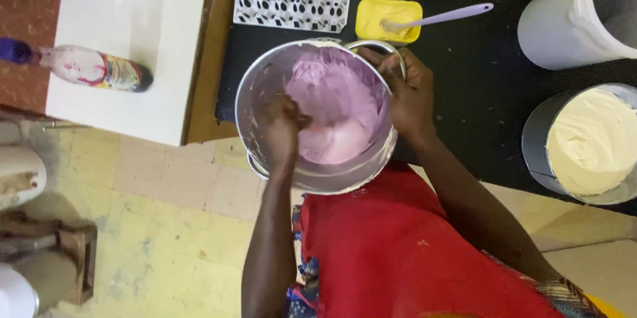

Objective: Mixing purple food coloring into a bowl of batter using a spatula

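Two hands at metal bowl (259, 92), left hand (280, 127) fisted in pink batter (335, 109), right hand (406, 89) gripping rim

A spoon (438, 19) lies on a lid (388, 19) behind the mixing pot (255, 92).

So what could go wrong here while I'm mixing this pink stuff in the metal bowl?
The metal bowl sits at the black counter's edge, partly over the floor, so hard stirring could tip it. Your left hand is deep in the pink mixture, which could slop onto your red garment. Only your right hand on the rim steadies the bowl.
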